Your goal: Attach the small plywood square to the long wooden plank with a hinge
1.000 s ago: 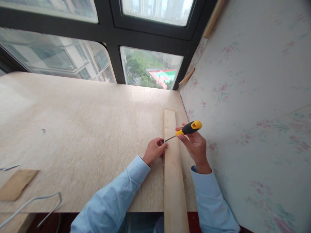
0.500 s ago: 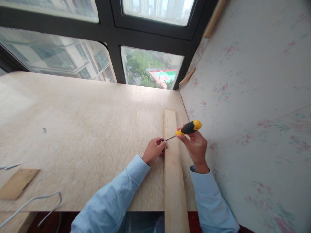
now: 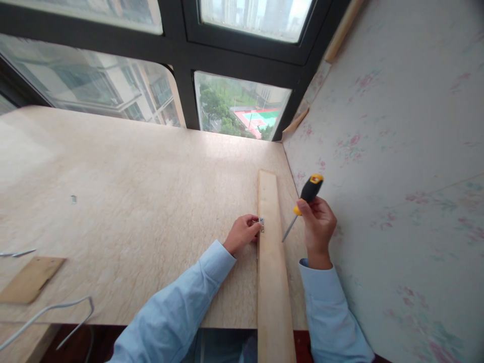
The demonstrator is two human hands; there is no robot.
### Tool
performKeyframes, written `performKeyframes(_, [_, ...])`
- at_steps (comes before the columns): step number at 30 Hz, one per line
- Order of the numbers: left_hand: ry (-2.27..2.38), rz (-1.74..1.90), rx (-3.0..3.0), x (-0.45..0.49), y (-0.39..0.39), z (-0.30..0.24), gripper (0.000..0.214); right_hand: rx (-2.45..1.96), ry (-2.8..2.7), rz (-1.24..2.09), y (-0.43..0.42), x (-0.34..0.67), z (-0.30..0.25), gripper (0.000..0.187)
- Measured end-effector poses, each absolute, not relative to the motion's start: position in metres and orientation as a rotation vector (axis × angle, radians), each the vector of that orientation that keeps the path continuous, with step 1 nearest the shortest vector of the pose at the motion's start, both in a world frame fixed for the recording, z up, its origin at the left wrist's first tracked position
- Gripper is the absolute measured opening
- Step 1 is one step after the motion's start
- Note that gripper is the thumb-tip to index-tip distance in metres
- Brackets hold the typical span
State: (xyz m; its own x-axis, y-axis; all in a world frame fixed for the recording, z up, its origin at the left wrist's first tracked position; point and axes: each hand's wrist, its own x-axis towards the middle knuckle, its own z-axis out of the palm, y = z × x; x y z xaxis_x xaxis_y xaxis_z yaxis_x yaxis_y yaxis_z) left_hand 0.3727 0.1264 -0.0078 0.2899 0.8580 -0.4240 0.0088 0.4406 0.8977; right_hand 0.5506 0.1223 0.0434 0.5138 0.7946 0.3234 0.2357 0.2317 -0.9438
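Observation:
A long pale wooden plank (image 3: 273, 272) lies lengthwise on the marble-patterned tabletop (image 3: 143, 201), close to the right wall. My left hand (image 3: 242, 233) is curled at the plank's left edge, its fingertips pinching a small metal bracket (image 3: 261, 225) against the wood. My right hand (image 3: 317, 224) grips a screwdriver (image 3: 305, 197) with a black and yellow handle. Its shaft points down and left, with the tip just over the plank's right edge and clear of the bracket.
A flowered wall (image 3: 385, 166) rises right beside the plank. Dark-framed windows (image 3: 177, 55) close off the far side. At the left lie a small wooden board (image 3: 28, 278), a bent metal wire (image 3: 56, 315), a thin metal piece (image 3: 17, 253) and a tiny metal part (image 3: 73, 199).
My right hand has pulled the screwdriver off the bracket and swung it to the right, turning the handle more upright. My left hand stays at the bracket.

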Motion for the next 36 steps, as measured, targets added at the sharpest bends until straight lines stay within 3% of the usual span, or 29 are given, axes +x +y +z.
performKeyframes(4, [1.145, 0.696, 0.966, 0.373, 0.127, -0.009, 0.020, -1.678, -1.217, 0.514, 0.127, 0.567, 0.035, 0.044])
performKeyframes(10, [1.131, 0.700, 0.941, 0.372, 0.127, -0.009, 0.019, -2.128, -1.534, 0.498, 0.132, 0.580, 0.016, 0.025])
performKeyframes(14, [1.100, 0.689, 0.886, 0.371, 0.128, -0.006, 0.017, -2.225, -1.618, 0.466, 0.135, 0.580, 0.009, 0.022])
performKeyframes(28, [1.073, 0.630, 0.891, 0.370, 0.130, -0.011, 0.019, -2.157, -1.573, 0.467, 0.112, 0.581, 0.003, 0.045])
performKeyframes(36, [1.047, 0.629, 1.093, 0.376, 0.128, -0.031, 0.025, -2.128, -1.635, 0.384, 0.092, 0.555, 0.055, 0.059])
